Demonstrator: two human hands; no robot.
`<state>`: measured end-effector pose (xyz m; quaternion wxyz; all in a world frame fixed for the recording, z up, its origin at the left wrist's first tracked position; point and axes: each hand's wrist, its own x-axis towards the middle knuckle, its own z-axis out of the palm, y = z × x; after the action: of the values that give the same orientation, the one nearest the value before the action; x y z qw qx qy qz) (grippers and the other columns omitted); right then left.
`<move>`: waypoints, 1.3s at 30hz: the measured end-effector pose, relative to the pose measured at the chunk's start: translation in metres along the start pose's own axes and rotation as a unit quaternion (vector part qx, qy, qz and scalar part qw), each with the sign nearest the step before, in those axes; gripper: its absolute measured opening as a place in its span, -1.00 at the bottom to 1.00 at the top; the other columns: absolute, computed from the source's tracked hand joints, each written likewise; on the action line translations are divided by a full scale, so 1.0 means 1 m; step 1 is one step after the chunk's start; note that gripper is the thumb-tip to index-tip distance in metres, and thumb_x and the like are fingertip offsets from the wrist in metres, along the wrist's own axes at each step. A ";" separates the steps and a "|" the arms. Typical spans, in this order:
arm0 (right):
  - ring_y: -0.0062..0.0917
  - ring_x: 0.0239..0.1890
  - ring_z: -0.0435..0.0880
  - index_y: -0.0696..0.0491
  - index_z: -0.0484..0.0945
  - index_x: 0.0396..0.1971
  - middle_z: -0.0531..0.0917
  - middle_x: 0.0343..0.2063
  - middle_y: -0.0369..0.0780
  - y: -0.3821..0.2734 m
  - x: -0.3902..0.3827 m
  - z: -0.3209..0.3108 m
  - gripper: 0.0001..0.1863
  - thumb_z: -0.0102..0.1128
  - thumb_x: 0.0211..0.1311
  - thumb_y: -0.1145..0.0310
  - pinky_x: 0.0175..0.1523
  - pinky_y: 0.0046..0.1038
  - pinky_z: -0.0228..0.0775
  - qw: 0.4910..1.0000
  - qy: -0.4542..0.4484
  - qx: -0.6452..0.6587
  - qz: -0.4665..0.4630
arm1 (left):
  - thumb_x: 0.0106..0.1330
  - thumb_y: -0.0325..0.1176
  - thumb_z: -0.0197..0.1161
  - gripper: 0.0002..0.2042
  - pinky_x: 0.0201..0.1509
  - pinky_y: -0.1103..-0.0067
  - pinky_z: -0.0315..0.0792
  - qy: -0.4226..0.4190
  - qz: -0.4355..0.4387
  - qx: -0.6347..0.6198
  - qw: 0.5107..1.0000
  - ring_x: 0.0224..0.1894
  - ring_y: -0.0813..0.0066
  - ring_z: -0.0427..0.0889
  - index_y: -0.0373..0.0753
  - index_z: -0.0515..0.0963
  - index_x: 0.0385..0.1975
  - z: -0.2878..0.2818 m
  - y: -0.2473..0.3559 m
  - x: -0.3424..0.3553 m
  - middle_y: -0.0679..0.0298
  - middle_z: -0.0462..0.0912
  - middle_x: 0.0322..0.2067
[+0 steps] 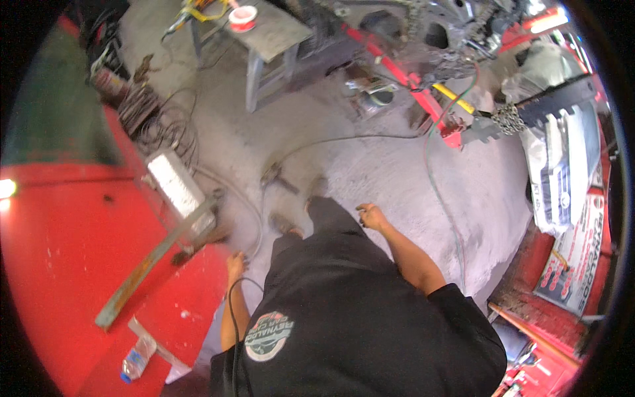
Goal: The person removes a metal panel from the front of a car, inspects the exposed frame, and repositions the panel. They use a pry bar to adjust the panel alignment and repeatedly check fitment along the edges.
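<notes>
My left hand (pixel 236 266) hangs beside the edge of a red painted vehicle panel (pixel 66 258), its small, blurred fingers apart and nothing visible in them. A thin black cable (pixel 233 317) loops past that wrist. Out over the floor to the right, my right hand (pixel 372 217) is held loosely with the fingers partly bent and no object in it. A long worn metal bar (pixel 152 266) lies slanted over the red panel, near my left hand. Its upper end crosses a pale, block-shaped object (pixel 177 185). On the floor ahead of my feet rests a dark hand tool (pixel 271 174) on a hose.
Hoses (pixel 357 137) cross the concrete floor, and coiled cable (pixel 175 135) lies at left. A grey bench (pixel 271 33) holds a red-and-white roll (pixel 243 18). A red metal frame (pixel 423 99) with chain (pixel 509 120) stands far right. A plastic bottle (pixel 137 359) lies near left.
</notes>
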<state>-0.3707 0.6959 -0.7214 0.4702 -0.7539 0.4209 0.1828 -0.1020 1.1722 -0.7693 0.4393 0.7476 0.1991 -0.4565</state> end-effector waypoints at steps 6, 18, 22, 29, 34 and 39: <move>-0.45 -0.58 0.63 0.17 0.56 -0.02 0.64 -0.56 -0.13 -0.018 0.058 -0.059 -0.63 -0.06 0.21 0.43 -0.43 -0.40 0.56 0.998 0.023 0.054 -0.032 | 0.35 -0.25 0.13 -0.66 -0.49 0.47 0.53 0.039 0.043 -0.052 0.997 -0.38 0.27 0.67 -0.37 0.46 0.00 0.034 0.093 0.003 0.11 0.64 -0.27; -0.44 -0.59 0.63 0.22 0.55 -0.02 0.63 -0.54 -0.08 0.007 0.073 -0.161 -0.62 -0.03 0.20 0.40 -0.48 -0.43 0.54 0.966 0.091 0.243 0.005 | 0.39 -0.23 0.08 -0.64 -0.36 0.44 0.56 -0.025 0.072 -0.010 0.997 -0.27 0.22 0.69 -0.36 0.40 0.05 0.124 0.207 0.017 0.07 0.65 -0.17; -0.43 -0.60 0.62 0.24 0.53 -0.01 0.62 -0.56 -0.07 0.045 0.071 -0.143 -0.61 -0.04 0.23 0.37 -0.50 -0.41 0.54 0.952 0.046 0.289 0.089 | 0.40 -0.23 0.08 -0.67 -0.36 0.41 0.57 0.002 0.048 -0.024 0.999 -0.30 0.24 0.68 -0.36 0.42 0.00 0.125 0.206 0.023 0.07 0.65 -0.21; -0.47 -0.61 0.60 0.24 0.53 0.00 0.62 -0.58 -0.12 0.011 0.120 -0.169 -0.60 -0.07 0.27 0.35 -0.47 -0.43 0.51 0.986 0.063 0.153 0.004 | 0.39 -0.21 0.07 -0.69 -0.44 0.44 0.54 -0.035 0.017 0.051 0.998 -0.36 0.35 0.66 -0.26 0.49 -0.01 0.130 0.194 0.044 0.17 0.65 -0.29; -0.52 -0.55 0.60 0.24 0.54 -0.01 0.62 -0.58 -0.16 -0.056 0.134 -0.214 -0.62 -0.07 0.28 0.36 -0.40 -0.46 0.48 0.965 0.161 0.203 -0.044 | 0.33 -0.22 0.09 -0.72 -0.52 0.45 0.48 -0.104 -0.015 0.222 0.969 -0.50 0.37 0.60 -0.23 0.51 -0.08 0.140 0.193 0.092 0.14 0.63 -0.36; -0.53 -0.58 0.59 0.21 0.55 -0.02 0.62 -0.61 -0.16 -0.019 0.124 -0.188 -0.64 -0.05 0.28 0.36 -0.42 -0.45 0.48 0.960 0.218 0.175 0.014 | 0.27 -0.21 0.12 -0.71 -0.56 0.47 0.42 -0.130 0.062 0.282 0.949 -0.56 0.40 0.57 -0.21 0.53 -0.10 0.182 0.321 0.158 0.15 0.62 -0.43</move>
<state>-0.3063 0.4801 -0.7014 0.4894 -0.6751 0.5491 -0.0556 0.1096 0.8319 -0.7885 0.2599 0.7860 -0.0431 -0.5593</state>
